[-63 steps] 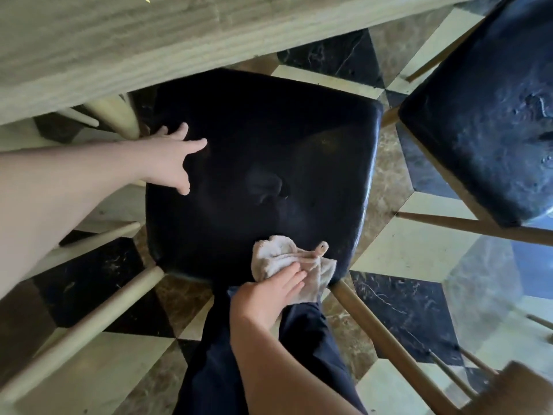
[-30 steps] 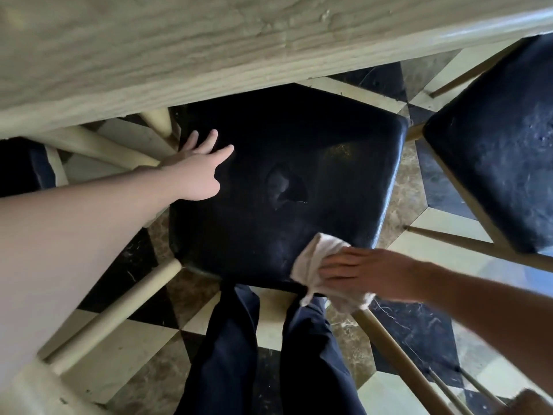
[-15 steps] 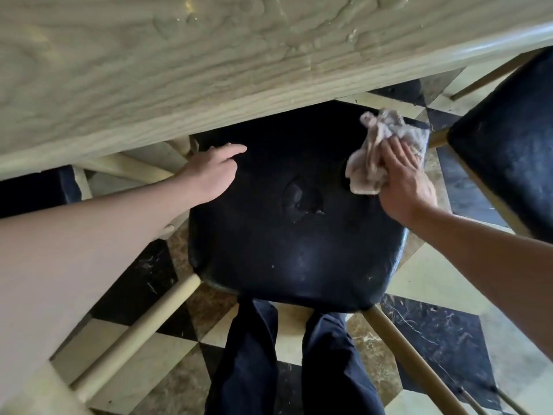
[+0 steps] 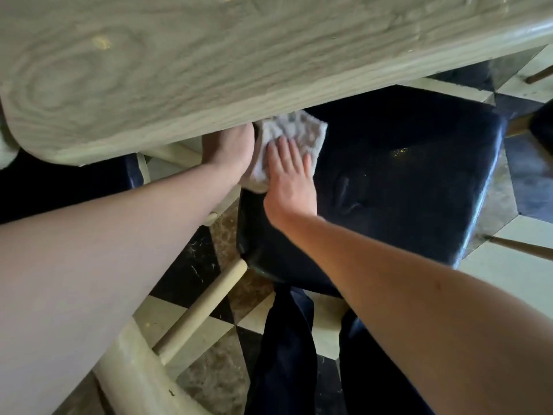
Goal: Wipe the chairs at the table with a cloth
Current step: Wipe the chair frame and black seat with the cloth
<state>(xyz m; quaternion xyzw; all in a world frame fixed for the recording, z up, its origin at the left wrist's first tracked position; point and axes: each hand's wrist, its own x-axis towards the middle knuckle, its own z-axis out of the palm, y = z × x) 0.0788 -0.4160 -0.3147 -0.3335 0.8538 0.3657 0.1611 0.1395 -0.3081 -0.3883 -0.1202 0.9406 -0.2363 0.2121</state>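
- My right hand lies flat on the cloth, its fingers straight and spread, pressing the cloth onto the far left corner of the black chair seat, right where the seat runs under the tabletop.
- My left hand sits just beside the cloth at that same corner. Its fingers are hidden under the tabletop edge, so I cannot tell whether they are straight or curled round anything.
- Risk 1: the cloth is only pressed, not gripped. A quick sweep could leave it behind or bunch it up, and the seat would get a bare palm instead of a wipe.
- Risk 2: the tabletop edge hangs close above both hands. Pushing further in, I could knock my knuckles or miss the strip of seat I cannot see.
- Risk 3: the seat has a dented, creased patch near its middle. I judge the cloth may skip over it or snag.
- A 2nd dark seat shows at the right edge, apparently yet to be wiped.
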